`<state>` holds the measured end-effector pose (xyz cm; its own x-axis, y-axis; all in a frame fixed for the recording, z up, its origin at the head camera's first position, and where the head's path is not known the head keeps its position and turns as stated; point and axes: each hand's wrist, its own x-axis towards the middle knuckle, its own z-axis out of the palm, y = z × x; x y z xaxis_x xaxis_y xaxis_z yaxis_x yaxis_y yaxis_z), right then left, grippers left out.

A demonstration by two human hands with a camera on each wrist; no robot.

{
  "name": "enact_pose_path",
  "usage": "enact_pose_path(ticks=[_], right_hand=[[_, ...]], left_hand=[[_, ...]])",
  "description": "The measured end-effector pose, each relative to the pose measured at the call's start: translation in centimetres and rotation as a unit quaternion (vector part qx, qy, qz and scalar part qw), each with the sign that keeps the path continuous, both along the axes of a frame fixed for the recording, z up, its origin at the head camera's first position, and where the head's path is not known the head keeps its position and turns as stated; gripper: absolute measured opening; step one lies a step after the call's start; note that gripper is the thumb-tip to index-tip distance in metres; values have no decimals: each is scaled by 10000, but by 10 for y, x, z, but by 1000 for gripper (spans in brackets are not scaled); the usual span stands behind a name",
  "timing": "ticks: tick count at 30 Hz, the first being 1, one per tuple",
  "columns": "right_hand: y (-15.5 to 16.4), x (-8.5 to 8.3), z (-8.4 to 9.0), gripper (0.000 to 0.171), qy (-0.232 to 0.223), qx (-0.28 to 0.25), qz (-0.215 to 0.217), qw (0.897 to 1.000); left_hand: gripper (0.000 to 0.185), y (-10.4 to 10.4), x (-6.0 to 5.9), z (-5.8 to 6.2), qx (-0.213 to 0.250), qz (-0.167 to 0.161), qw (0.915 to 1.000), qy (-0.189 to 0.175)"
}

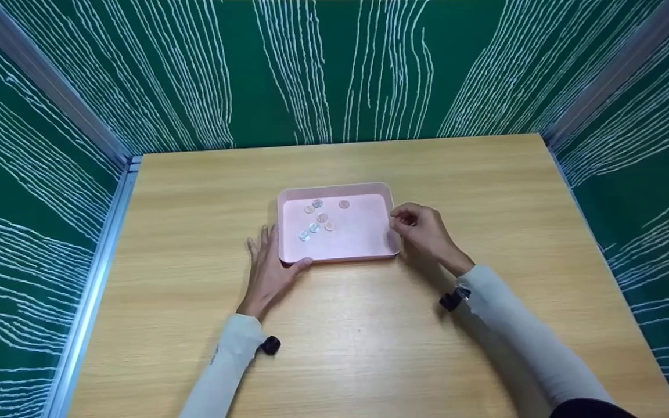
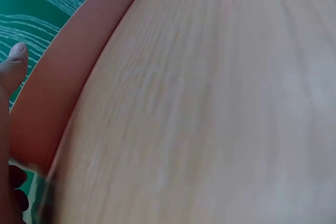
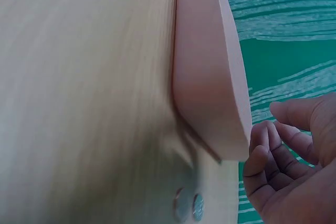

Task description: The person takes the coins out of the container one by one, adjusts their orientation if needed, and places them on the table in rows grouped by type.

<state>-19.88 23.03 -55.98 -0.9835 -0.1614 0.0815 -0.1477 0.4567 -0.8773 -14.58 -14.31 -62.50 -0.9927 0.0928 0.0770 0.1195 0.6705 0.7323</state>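
coins (image 1: 318,219) too small to identify, forearms cropped

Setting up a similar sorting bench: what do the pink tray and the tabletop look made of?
Pink tray: probably moulded plastic, matte, with an even colour and rounded corners. Table: light wood-grain surface, smooth, possibly laminate rather than solid wood; the pictures cannot settle which.

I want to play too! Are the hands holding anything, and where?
The left hand lies flat, its thumb touching the pink tray's near left corner. Whether the right hand pinches anything cannot be told.
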Motion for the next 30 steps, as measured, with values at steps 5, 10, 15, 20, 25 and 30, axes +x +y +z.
enact_pose_path(ticks=[5, 10, 15, 20, 25, 30], right_hand=[[-19, -12, 6, 20, -80, 113, 365, 9992], [-35, -25, 6, 20, -124, 354, 676, 9970], [-52, -37, 6, 22, -64, 702, 979, 9927], [-65, -45, 3, 24, -117, 981, 1238, 9874], [-75, -50, 2, 25, -516, 1054, 1468, 9822], [-82, -58, -1, 27, -695, 1328, 1804, 9721]], left_hand=[[136, -9, -7, 4, -155, -72, 9998, -35], [135, -12, -8, 2, -195, -215, 9993, -227], [129, -10, -8, 1, -128, -191, 9995, -209], [127, -7, -11, 1, -129, -199, 9996, -127], [128, -5, -15, 1, -127, -288, 9994, -145], [129, -5, -14, -1, -142, -285, 9993, -186]])
